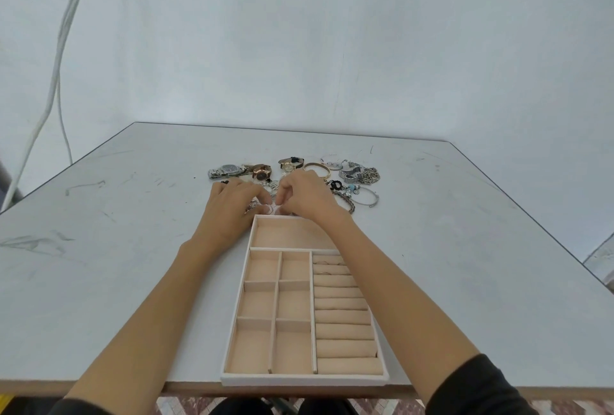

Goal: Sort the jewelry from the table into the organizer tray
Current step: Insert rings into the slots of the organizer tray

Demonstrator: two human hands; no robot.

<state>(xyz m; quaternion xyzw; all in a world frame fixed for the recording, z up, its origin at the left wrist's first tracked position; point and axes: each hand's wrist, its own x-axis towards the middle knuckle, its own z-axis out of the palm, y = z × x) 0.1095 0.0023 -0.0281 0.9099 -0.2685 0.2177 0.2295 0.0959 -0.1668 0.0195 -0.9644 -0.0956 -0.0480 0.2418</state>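
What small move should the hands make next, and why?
Probably carry the small ring, pinched between the left hand and right hand, to the ring rolls of the tray: rings already sit in the far slots, nearer ones look free.

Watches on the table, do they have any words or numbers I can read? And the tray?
No text can be read anywhere in this view.
Silver watch dial: too small and blurred to read.
Rose-gold watch dial: too small and blurred to read.
Gold watch dial: too small and blurred to read.
Organizer tray: no label shows.
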